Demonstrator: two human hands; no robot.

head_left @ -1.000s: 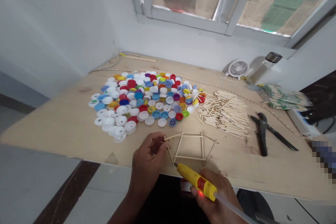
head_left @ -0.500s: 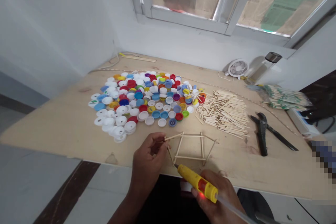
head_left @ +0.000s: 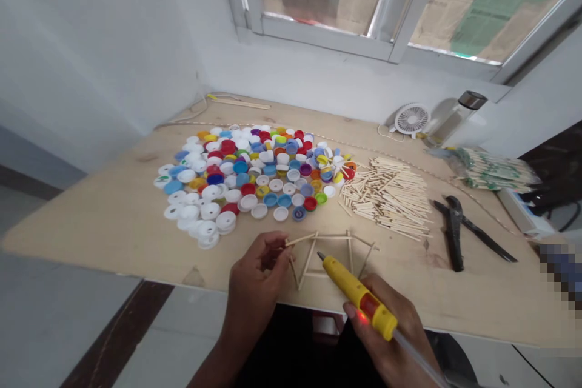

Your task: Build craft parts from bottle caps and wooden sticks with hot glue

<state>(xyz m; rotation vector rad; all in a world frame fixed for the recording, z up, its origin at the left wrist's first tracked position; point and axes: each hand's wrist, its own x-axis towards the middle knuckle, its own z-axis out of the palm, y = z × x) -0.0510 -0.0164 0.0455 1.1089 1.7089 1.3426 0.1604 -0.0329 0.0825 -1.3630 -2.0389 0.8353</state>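
Note:
A frame of thin wooden sticks (head_left: 310, 262) lies near the table's front edge, with a four-sided middle and a pointed part at each side. My left hand (head_left: 257, 273) is closed, its thumb and fingertips pinching the frame's left corner, where two sticks meet. In my right hand (head_left: 391, 327) is a yellow hot glue gun (head_left: 348, 285), with a red light glowing and a clear glue stick out of its back. Its dark nozzle points up and left over the middle of the frame. The gun covers part of the frame's lower right.
Many coloured bottle caps (head_left: 248, 201) spread behind the frame. A heap of wooden sticks (head_left: 386, 197) lies right of them. Black-handled pliers (head_left: 454, 230), a bagged bundle of sticks (head_left: 495, 170), a power strip (head_left: 522, 212), a small white fan (head_left: 411, 119) and a bottle (head_left: 454, 118) stand farther right.
My right hand has moved the glue gun up and to the right, its nozzle leaving the frame's lower left corner. My left hand keeps its pinch.

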